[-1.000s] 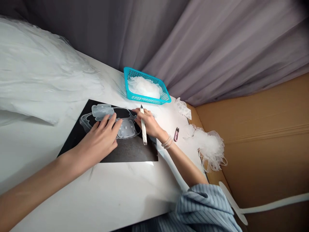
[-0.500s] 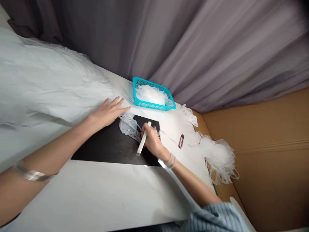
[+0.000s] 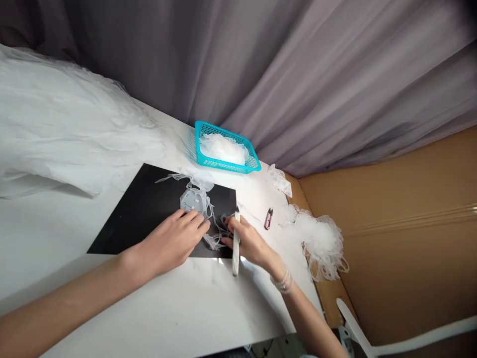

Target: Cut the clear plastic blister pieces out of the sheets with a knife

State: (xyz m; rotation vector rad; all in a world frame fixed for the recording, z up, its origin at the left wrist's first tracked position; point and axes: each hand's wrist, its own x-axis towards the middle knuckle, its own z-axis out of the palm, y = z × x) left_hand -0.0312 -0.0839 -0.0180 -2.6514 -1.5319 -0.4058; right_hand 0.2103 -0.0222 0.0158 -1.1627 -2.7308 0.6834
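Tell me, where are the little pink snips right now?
In the head view, the pink thread snips lie on the white table, just beyond the right hand, between the black mat and the heap of white tulle.

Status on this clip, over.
Left hand flat on sheer white cut-out, on black mat. Right hand gripping white-handled tool. Loose strips trailing between hands.

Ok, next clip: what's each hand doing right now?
Left hand: open, resting by the sheer fabric.
Right hand: closed, holding a white-handled tool.
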